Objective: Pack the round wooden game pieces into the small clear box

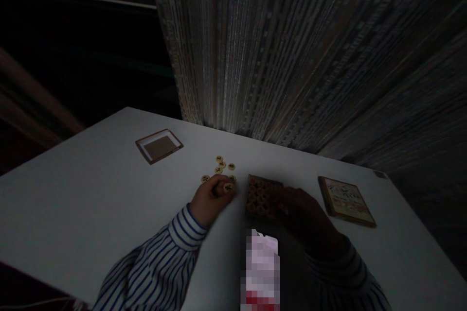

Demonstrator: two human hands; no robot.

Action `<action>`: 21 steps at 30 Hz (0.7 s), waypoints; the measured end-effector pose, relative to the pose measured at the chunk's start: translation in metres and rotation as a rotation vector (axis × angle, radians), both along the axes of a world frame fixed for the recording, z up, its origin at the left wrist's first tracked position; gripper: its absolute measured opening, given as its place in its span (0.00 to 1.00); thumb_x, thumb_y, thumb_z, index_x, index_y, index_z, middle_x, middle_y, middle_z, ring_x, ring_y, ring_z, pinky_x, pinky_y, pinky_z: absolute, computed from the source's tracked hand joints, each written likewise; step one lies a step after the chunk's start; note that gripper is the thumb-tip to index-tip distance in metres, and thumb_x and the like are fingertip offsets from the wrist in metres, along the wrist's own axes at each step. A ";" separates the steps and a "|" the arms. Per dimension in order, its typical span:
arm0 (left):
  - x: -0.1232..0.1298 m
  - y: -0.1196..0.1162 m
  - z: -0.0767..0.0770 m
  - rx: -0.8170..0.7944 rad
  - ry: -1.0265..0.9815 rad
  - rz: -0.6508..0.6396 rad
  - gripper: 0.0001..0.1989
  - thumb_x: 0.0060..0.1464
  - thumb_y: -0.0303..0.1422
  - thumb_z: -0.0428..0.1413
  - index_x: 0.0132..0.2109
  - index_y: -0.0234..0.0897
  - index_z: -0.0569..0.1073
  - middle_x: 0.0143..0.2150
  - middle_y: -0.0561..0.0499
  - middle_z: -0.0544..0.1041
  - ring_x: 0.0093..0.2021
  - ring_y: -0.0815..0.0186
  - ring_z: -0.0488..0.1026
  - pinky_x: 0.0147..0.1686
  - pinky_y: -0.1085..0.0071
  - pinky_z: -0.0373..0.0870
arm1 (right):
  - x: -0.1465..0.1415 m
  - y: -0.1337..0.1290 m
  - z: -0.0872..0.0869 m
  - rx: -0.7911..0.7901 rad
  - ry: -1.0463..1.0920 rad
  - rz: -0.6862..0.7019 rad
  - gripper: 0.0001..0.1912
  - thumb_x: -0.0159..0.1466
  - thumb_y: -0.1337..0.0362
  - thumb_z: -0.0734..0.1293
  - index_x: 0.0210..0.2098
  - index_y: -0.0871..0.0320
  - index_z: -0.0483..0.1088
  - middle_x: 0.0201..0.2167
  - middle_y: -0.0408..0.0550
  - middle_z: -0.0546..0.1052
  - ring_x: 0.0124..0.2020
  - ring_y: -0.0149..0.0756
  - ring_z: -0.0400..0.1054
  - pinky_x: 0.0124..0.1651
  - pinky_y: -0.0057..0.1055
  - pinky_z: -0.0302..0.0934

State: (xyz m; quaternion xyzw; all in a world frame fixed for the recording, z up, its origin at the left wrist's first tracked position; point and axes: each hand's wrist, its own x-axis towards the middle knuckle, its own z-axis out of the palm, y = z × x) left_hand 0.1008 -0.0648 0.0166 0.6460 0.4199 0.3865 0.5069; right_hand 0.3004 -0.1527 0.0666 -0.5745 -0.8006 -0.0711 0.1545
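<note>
My left hand [212, 199] pinches a round xiangqi piece [228, 188] with a dark character, held a little above the table. Several loose pieces [218, 170] lie just beyond that hand, characters facing up. Right of it sits a shallow box [249, 211] filled with rows of xiangqi pieces [258, 194], some with reddish marks. My right hand [301, 211] is in deep shadow over the right part of this box, fingers bent down among the pieces. Whatever these fingers grip is too dark to make out.
On the white table [91, 180], a shallow tray or lid [160, 146] lies at the left back. A flat box with a printed top [346, 199] lies to the right. A lit phone [262, 262] sits in front. A string curtain [233, 48] hangs behind the back edge.
</note>
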 end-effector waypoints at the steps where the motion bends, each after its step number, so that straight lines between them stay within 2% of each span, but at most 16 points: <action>1: 0.003 0.000 0.001 -0.058 -0.065 0.005 0.13 0.39 0.34 0.59 0.34 0.35 0.70 0.25 0.55 0.71 0.23 0.72 0.65 0.24 0.75 0.62 | 0.000 -0.001 0.002 0.001 0.001 -0.005 0.13 0.65 0.66 0.55 0.37 0.59 0.69 0.28 0.49 0.75 0.29 0.34 0.69 0.29 0.30 0.58; 6: 0.017 -0.006 0.010 -0.326 -0.294 -0.008 0.16 0.32 0.31 0.63 0.33 0.33 0.71 0.22 0.57 0.70 0.21 0.75 0.64 0.23 0.77 0.61 | 0.002 -0.006 0.009 -0.019 0.019 -0.031 0.11 0.64 0.65 0.56 0.38 0.58 0.69 0.31 0.49 0.76 0.31 0.34 0.70 0.32 0.30 0.59; 12: 0.039 -0.024 0.016 -0.558 -0.490 -0.027 0.19 0.29 0.29 0.65 0.34 0.33 0.72 0.24 0.55 0.74 0.24 0.72 0.69 0.24 0.76 0.65 | 0.004 -0.010 0.013 -0.051 0.032 -0.071 0.10 0.64 0.64 0.57 0.37 0.58 0.69 0.31 0.49 0.76 0.32 0.34 0.70 0.33 0.31 0.58; 16: 0.049 -0.032 0.012 -0.651 -0.528 -0.052 0.20 0.29 0.29 0.66 0.35 0.32 0.73 0.28 0.51 0.77 0.27 0.68 0.72 0.27 0.74 0.68 | 0.006 -0.010 0.012 -0.063 0.047 -0.060 0.11 0.64 0.64 0.56 0.39 0.59 0.69 0.29 0.49 0.76 0.31 0.34 0.69 0.33 0.31 0.58; 21: 0.049 -0.032 0.006 -0.679 -0.542 -0.087 0.20 0.31 0.30 0.66 0.37 0.30 0.75 0.30 0.48 0.78 0.29 0.66 0.74 0.30 0.71 0.70 | 0.005 -0.008 0.009 -0.079 0.015 -0.048 0.10 0.63 0.66 0.57 0.40 0.60 0.68 0.31 0.51 0.76 0.32 0.34 0.69 0.33 0.30 0.58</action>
